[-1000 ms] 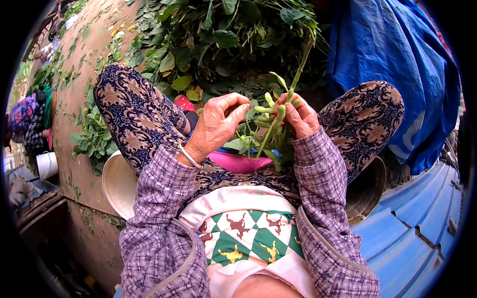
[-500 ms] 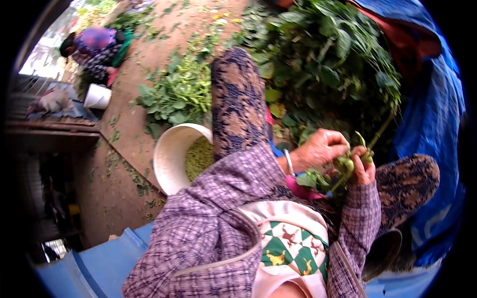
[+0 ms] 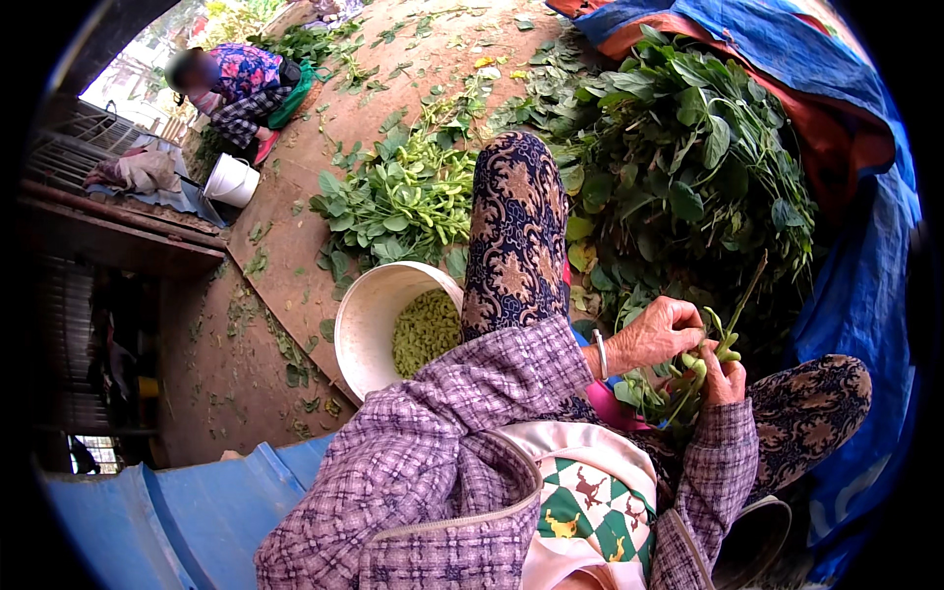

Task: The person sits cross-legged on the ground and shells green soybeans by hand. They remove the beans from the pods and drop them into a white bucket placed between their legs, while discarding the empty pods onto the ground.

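My right hand (image 3: 725,380) is wrapped round a green bean stalk (image 3: 752,292) with plump pods and a leafy end that hangs over my lap. Close beside it, my left hand (image 3: 657,336), with a pale bangle at the wrist, has its fingers pinched together against the stalk's pods; what lies between the fingertips is hidden. To the left of my raised knee, a white bucket (image 3: 366,329) leans toward me, partly filled with loose green pods (image 3: 426,332).
A big heap of leafy bean plants (image 3: 678,167) lies ahead on the right, beside a blue tarp (image 3: 851,265). A smaller pile of podded stalks (image 3: 403,202) is beyond the bucket. Far left, another person (image 3: 246,84) crouches near a white pail (image 3: 231,181).
My view has shifted, so the scene sits further right and lower. Both hands stay close together at the stalk. The other person's head now shows further out to the left.
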`<state>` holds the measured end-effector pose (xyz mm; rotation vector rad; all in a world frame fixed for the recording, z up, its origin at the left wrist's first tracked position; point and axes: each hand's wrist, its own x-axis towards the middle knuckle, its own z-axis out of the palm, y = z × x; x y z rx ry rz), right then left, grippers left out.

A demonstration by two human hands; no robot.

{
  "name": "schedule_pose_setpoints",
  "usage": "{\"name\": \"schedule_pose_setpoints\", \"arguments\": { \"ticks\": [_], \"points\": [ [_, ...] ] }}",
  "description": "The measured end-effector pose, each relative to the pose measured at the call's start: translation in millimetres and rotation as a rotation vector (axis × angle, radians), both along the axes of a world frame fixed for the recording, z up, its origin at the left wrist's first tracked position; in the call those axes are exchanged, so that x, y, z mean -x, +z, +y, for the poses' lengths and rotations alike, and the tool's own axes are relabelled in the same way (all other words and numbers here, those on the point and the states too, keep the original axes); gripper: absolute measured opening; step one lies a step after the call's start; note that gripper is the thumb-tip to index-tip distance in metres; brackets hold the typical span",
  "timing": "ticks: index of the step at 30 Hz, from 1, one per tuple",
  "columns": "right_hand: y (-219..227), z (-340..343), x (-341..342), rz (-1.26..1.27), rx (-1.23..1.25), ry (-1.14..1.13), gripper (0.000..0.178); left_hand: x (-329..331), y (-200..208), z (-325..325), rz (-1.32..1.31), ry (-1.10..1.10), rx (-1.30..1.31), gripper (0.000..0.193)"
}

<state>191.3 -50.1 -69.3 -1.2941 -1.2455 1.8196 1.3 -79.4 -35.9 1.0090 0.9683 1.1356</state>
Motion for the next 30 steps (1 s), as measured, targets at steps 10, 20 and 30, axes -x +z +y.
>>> {"name": "schedule_pose_setpoints", "arguments": {
  "ticks": [10,20,30],
  "points": [
    [-25,8,-7,0.057,-0.026,-0.215,0.022,-5,-5,-5,-0.056,-0.139,-0.077,0.014],
    [15,-3,4,0.043,0.020,0.064,0.020,6,6,2,-0.260,-0.024,0.147,0.012],
    [19,-2,3,-0.006,-0.016,0.095,0.025,8,1,2,-0.527,-0.165,0.273,0.016]
  ]
}}
